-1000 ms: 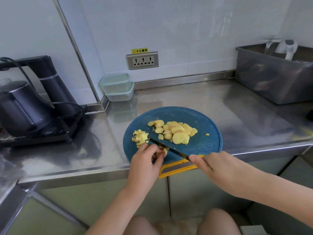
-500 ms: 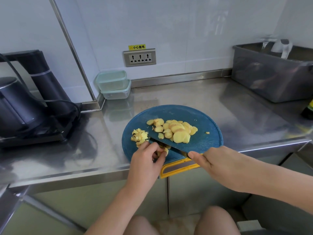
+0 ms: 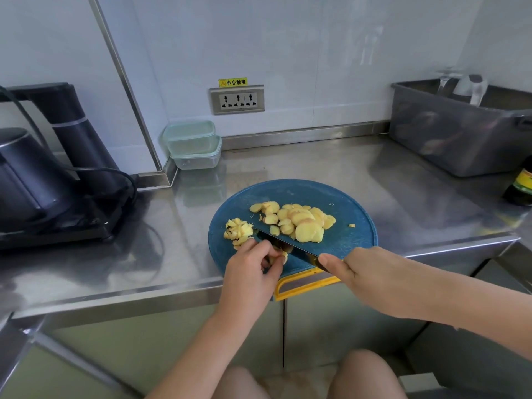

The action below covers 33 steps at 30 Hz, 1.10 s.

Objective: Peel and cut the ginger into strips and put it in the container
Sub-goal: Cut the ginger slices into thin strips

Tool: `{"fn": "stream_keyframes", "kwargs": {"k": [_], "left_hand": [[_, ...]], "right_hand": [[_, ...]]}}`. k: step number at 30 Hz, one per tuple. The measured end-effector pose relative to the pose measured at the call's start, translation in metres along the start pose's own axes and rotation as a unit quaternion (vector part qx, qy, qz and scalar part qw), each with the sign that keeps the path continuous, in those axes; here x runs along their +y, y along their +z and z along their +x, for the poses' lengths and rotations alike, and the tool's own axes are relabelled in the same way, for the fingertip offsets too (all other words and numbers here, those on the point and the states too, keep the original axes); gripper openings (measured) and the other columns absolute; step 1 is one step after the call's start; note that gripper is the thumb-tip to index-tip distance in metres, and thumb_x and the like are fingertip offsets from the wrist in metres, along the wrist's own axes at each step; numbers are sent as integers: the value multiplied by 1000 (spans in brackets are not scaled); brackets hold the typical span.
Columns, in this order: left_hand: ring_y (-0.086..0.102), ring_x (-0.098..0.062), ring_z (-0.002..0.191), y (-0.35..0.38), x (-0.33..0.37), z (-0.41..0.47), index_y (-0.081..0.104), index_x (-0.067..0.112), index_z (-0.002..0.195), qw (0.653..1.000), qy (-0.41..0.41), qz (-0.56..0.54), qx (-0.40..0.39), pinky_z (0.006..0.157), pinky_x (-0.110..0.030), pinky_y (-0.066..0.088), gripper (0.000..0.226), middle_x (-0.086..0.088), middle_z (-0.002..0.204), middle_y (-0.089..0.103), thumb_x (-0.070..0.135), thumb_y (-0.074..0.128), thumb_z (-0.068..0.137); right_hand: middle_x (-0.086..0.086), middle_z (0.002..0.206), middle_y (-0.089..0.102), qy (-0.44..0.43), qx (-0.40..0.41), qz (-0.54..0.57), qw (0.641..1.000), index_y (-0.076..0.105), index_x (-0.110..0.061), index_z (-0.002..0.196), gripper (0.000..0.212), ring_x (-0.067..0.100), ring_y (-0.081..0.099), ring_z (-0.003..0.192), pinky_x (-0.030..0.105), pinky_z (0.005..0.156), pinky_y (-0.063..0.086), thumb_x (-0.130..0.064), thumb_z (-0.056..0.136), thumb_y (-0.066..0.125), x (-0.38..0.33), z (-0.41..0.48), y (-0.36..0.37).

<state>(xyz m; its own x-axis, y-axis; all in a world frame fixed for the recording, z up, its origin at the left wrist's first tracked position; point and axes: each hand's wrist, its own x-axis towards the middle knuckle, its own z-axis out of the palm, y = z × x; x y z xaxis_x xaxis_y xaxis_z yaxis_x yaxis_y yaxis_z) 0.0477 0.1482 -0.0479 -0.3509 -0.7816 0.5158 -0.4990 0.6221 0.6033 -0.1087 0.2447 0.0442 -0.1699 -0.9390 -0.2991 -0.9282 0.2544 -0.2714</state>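
A round blue cutting board [image 3: 339,243] with a yellow handle lies at the counter's front edge. On it sits a pile of peeled ginger slices [image 3: 299,223] and, to the left, a small heap of cut ginger strips [image 3: 237,233]. My left hand [image 3: 253,272] pinches a few ginger slices [image 3: 283,256] against the board. My right hand [image 3: 371,277] grips a knife, its dark blade [image 3: 285,244] lying across the board right beside my left fingers. Two stacked clear containers [image 3: 193,144] with pale green lids stand by the back wall.
A black kettle and its stand [image 3: 43,180] with a cable fill the left of the steel counter. A grey plastic bin [image 3: 460,125] sits at the back right. A dark bottle [image 3: 522,185] stands at the right edge. A wall socket [image 3: 237,99] is behind.
The hands stay in place on the board while the knife blade shifts slightly against the held slices. The view has drifted a little, bringing the bottle at the right into sight.
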Motion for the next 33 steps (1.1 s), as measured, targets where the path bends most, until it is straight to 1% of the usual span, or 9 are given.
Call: {"fn": "stream_keyframes", "kwargs": {"k": [3, 9, 14, 16, 17, 18, 20, 22, 33], "left_hand": [[52, 4, 70, 0, 1, 0, 62, 17, 71, 1000, 1, -3, -1, 57, -4, 37, 17, 18, 69, 45, 12, 78, 76], [51, -5, 66, 1, -2, -1, 59, 17, 68, 1000, 4, -7, 9, 55, -7, 38, 21, 14, 69, 48, 12, 78, 75], [50, -7, 66, 3, -4, -2, 61, 15, 67, 999, 13, -12, 28, 56, -9, 38, 19, 13, 69, 48, 10, 77, 76], [49, -8, 66, 4, -5, -3, 62, 16, 68, 999, 17, -12, 36, 56, -10, 39, 17, 14, 69, 48, 11, 77, 76], [50, -7, 67, 5, -6, -4, 63, 16, 69, 999, 19, -12, 39, 56, -9, 40, 16, 14, 69, 49, 12, 77, 76], [50, -6, 68, 5, -6, -5, 64, 17, 70, 999, 19, -13, 41, 57, -8, 40, 15, 15, 69, 49, 13, 77, 76], [51, -2, 69, 5, -6, -6, 65, 16, 72, 999, 20, -18, 47, 58, -6, 40, 14, 17, 70, 50, 12, 78, 75], [52, -2, 67, 5, -6, -6, 65, 13, 72, 998, 20, -25, 53, 58, -5, 40, 14, 16, 70, 50, 12, 79, 74], [52, -4, 67, 3, -3, -6, 64, 13, 73, 999, 17, -12, 38, 58, -8, 41, 12, 13, 71, 51, 13, 76, 77]], "right_hand": [[-1, 70, 48, 8, -3, -14, 1000, 41, -17, 68, 58, 16, 48, 68, 24, 61, 40, -56, 98, 9, -1, -2, 7], [-1, 68, 45, 16, -7, 18, 1000, 39, -16, 67, 57, 7, 39, 57, 27, 62, 39, -54, 99, 10, -3, 3, 11], [2, 72, 51, 45, -9, 82, 996, 43, -23, 72, 52, 14, 51, 65, 30, 71, 45, -53, 100, 11, 0, 6, 17], [11, 90, 57, 118, -34, 145, 982, 50, -36, 104, 30, 24, 61, 74, 34, 68, 50, -36, 105, 19, 7, 14, 17], [13, 97, 57, 150, -63, 140, 977, 42, -34, 130, 31, 25, 62, 73, 33, 62, 50, -28, 106, 24, 8, 16, 16], [11, 91, 58, 184, -89, 149, 967, 42, -26, 135, 34, 21, 59, 62, 29, 54, 47, -29, 106, 26, 9, 16, 13], [3, 54, 46, 160, -143, 222, 951, 57, -15, 89, 52, 13, 40, 37, 22, 42, 37, -56, 100, 26, 20, 17, 3], [-1, 45, 33, 135, -159, 263, 942, 41, -15, 67, 60, 13, 31, 35, 20, 39, 33, -68, 92, 28, 26, 15, -3], [-1, 46, 36, 43, -70, 181, 980, 43, -13, 68, 61, 12, 33, 33, 20, 37, 35, -68, 87, 27, 30, 0, -1]]}}
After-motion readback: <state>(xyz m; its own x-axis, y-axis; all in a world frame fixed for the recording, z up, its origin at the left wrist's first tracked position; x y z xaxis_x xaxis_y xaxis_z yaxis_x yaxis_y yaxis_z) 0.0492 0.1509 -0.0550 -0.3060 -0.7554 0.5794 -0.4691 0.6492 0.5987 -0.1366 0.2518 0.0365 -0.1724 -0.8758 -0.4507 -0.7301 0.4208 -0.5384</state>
